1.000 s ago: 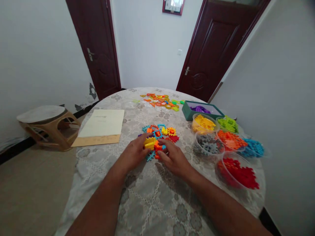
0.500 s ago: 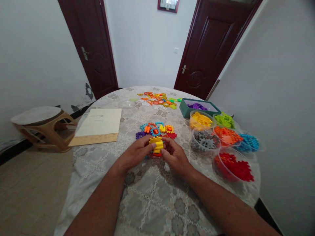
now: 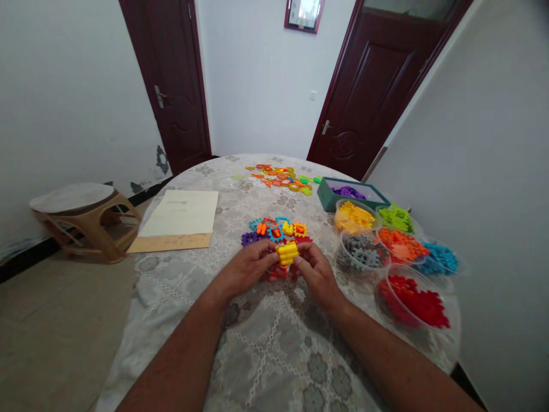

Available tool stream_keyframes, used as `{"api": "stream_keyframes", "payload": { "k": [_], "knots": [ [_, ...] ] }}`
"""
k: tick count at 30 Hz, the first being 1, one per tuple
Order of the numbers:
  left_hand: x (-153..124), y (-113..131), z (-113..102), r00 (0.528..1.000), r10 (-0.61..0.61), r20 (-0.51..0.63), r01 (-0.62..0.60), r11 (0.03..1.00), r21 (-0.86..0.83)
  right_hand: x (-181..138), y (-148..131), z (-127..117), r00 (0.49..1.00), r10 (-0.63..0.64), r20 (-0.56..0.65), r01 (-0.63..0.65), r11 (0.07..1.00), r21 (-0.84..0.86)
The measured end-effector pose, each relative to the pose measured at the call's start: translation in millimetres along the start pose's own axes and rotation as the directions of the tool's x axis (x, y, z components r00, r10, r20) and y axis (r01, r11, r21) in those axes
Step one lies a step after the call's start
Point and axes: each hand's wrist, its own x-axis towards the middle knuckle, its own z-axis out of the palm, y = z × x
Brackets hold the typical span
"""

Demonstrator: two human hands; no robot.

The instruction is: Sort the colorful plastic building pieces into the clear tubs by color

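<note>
Yellow ribbed block [image 3: 287, 253], one, frame centre: clamped between fingertips of my left hand [image 3: 252, 265] and right hand [image 3: 318, 271]. Ribs lie side to side, right end slightly higher; long axis unclear. Done, seemingly: block joined. Outstanding: coloured pieces [image 3: 276, 232] just above, apparently loose; red pieces [image 3: 422, 303], lower right.

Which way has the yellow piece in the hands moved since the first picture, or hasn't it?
Yes. The yellow piece has moved to the right: it is now farther from the cream paper, which lies in place.
</note>
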Motion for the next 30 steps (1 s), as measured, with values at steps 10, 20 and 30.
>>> {"api": "stream_keyframes", "payload": {
  "k": [10, 20, 30],
  "knots": [
    [0, 1, -21, 0.939, 0.131, -0.318, -0.011, 0.935, 0.353, 31, -76, -69, 0.953, -0.250, -0.173, 0.052, 0.693, -0.719],
    [-3, -10, -32, 0.904, 0.221, -0.366, 0.116, 0.696, 0.708, 101, -109, -157, 0.923, -0.280, -0.265, -0.323, -0.187, -0.928],
    [-4, -23, -27, 0.971, 0.128, -0.203, 0.073, 0.648, 0.759, 73, -83, -85, 0.988, -0.149, 0.049, 0.063, 0.090, -0.994]
  ]
}}
